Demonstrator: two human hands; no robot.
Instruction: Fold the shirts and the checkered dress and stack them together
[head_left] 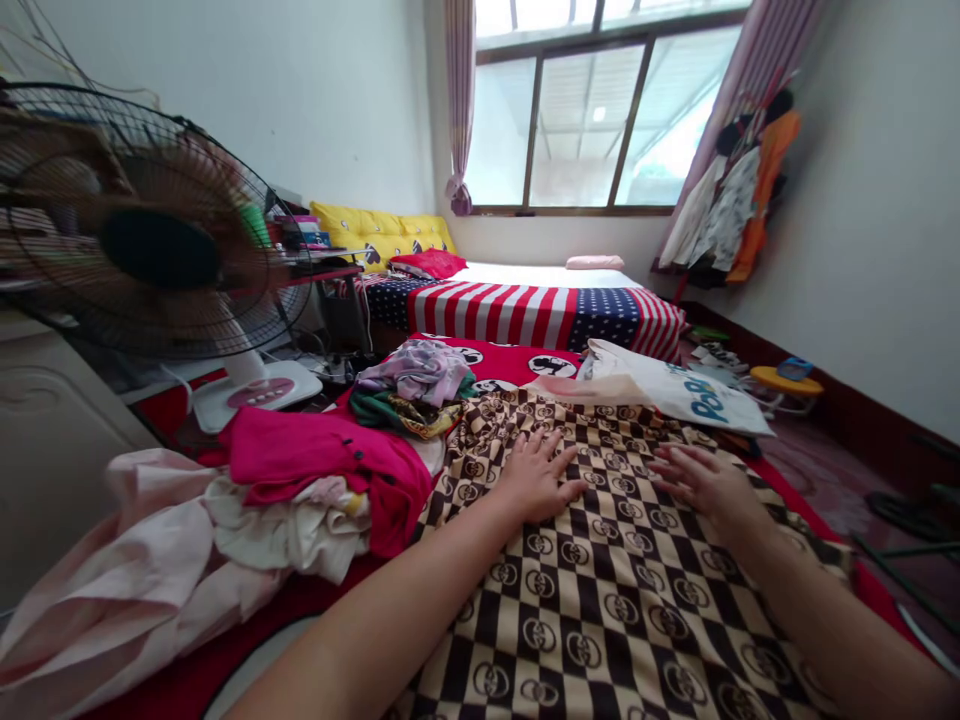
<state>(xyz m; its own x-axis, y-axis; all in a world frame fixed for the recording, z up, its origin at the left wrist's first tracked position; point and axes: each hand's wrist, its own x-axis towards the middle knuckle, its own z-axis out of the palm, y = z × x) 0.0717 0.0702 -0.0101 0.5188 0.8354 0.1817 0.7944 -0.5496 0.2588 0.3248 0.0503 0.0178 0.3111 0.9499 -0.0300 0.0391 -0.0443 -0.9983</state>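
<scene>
A brown-and-beige checked garment (585, 560), printed with round motifs, is spread out in front of me on a red bed cover. My left hand (538, 477) lies on its upper left part, palm down with the fingers spread. Over on the upper right, my right hand (709, 485) is at the cloth, fingers apart and a little blurred; I cannot tell if the whole palm touches. Neither hand grips anything. Just beyond the garment's top edge lies a white item with blue lettering (675, 390), beside a thin pale beige piece.
Left of the garment are a bright pink garment (322, 455), pale pink cloth (142, 560) and a crumpled heap of clothes (420, 375). A fan (157, 240) stands at far left. Behind is a bed with a stars-and-stripes cover (487, 312); an orange-topped stool (784, 382) is at right.
</scene>
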